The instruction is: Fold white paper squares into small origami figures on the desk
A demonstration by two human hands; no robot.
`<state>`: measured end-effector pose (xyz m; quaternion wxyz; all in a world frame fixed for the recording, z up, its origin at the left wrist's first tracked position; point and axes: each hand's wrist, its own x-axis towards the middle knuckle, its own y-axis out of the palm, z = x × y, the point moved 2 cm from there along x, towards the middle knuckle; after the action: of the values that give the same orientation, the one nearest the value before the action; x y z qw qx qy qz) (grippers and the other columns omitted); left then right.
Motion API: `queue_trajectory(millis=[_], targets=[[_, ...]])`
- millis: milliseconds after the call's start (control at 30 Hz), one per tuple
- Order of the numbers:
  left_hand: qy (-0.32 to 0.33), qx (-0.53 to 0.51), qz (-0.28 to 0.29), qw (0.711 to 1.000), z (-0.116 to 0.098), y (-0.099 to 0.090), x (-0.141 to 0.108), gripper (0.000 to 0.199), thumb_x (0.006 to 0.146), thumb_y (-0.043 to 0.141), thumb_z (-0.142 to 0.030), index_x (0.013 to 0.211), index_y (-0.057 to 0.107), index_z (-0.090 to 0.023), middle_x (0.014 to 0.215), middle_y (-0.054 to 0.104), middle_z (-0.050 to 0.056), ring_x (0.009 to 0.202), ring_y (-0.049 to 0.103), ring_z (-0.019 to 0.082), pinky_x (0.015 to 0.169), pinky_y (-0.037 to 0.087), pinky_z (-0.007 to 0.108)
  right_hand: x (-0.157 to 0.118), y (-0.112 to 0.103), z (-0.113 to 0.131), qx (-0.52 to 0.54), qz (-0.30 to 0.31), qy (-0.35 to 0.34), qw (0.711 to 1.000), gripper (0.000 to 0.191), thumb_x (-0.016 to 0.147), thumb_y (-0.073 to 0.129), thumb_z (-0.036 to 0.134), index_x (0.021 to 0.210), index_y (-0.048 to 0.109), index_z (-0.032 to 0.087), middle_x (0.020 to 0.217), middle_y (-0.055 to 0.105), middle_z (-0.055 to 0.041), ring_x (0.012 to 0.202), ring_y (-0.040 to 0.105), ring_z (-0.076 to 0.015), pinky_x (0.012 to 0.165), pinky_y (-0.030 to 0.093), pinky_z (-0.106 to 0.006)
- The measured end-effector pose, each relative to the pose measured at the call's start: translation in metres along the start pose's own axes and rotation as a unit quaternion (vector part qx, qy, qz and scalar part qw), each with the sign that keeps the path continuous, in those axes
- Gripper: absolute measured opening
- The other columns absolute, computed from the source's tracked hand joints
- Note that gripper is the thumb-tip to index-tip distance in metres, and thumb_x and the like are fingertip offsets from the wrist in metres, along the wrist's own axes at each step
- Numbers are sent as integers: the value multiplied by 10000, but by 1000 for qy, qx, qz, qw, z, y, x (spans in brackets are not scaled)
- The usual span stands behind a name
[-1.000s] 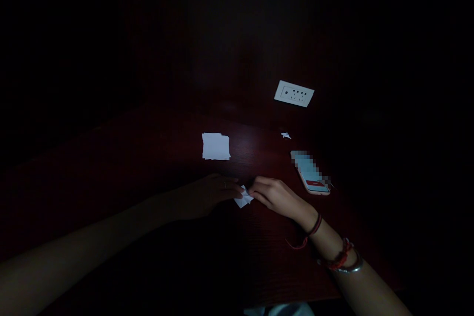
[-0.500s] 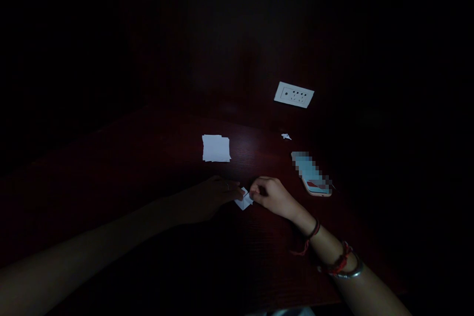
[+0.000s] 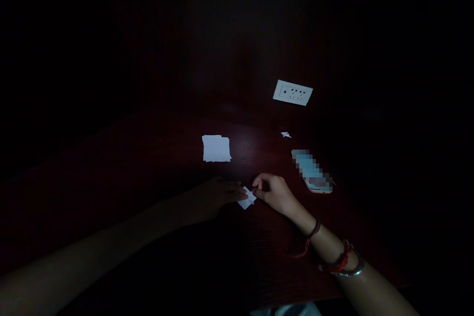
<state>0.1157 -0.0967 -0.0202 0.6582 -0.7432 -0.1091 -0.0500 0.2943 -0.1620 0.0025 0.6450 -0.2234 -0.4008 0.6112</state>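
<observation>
A small white folded paper [image 3: 244, 204] lies on the dark red table, with a crease and pointed flaps showing. My left hand [image 3: 218, 195] is stretched out flat from the left, its fingertips resting on top of the paper and partly covering it. A ring shows faintly on one finger. From the right, my right hand [image 3: 276, 192] has its fingers curled, with thumb and forefinger closed at the paper's right edge. Deep shadow dims my left hand and forearm.
A loose stack of white paper squares [image 3: 217, 148] lies beyond my left hand. A phone [image 3: 313, 173] with a blurred screen rests to the right. Behind it is a small white paper piece [image 3: 285, 134]. A white socket plate [image 3: 293, 93] is on the back panel.
My right hand has shifted slightly up and right at the paper's edge, and more of the right flap shows. The paper sits slightly further right. My left fingertips remain on it.
</observation>
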Motion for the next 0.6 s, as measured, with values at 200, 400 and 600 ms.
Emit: queue_trajectory(millis=[200,400,600], targets=[[-4,10,-1,1000,0,-2,1,693,654,367,62,1252,317,-286,1279,393,-19,1193,305,180,928,263,350,-7,-8,5,-68,41,-157,984,201,766,480,94,853,633,191,825,545,-19,744,517,-95,677,398,-189],[10,14,-4,1000,1,-2,-3,709,641,359,71,1249,319,-290,1280,389,-30,1190,308,178,931,257,350,-13,-13,5,-164,107,-208,958,288,798,434,96,985,607,230,934,553,-20,787,534,-102,715,401,-199],[24,20,-2,1000,5,1,-3,688,675,363,60,1261,301,-295,1290,377,-23,1196,297,175,933,250,349,-14,-12,4,-178,118,-223,951,299,811,412,93,1027,584,209,945,573,-22,821,536,-106,736,411,-204]])
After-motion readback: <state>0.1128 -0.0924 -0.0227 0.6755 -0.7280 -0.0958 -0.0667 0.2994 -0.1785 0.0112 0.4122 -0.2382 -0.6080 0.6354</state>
